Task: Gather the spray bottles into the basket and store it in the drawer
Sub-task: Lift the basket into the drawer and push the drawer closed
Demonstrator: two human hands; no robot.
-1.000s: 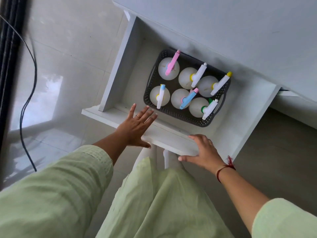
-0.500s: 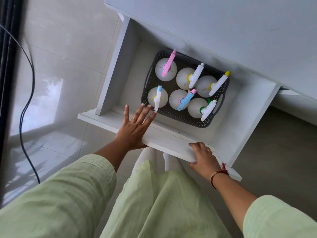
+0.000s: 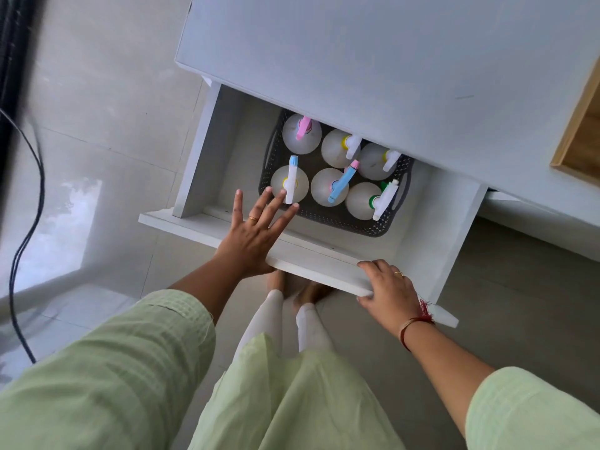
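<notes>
A dark perforated basket sits inside the white drawer. It holds several white spray bottles with pink, blue, yellow and green nozzles. The back row is partly hidden under the cabinet top. My left hand lies flat on the drawer's front panel, fingers spread and reaching over the basket's near-left corner. My right hand is curled over the front panel's edge near its right end.
A black cable trails over the glossy tiled floor at the left. A wooden box edge shows on the cabinet top at the right. My feet stand just below the drawer front.
The drawer has slid inward, so the basket's back row now lies under the cabinet top. My right hand has closed onto the front panel; the left hand stays flat on it.
</notes>
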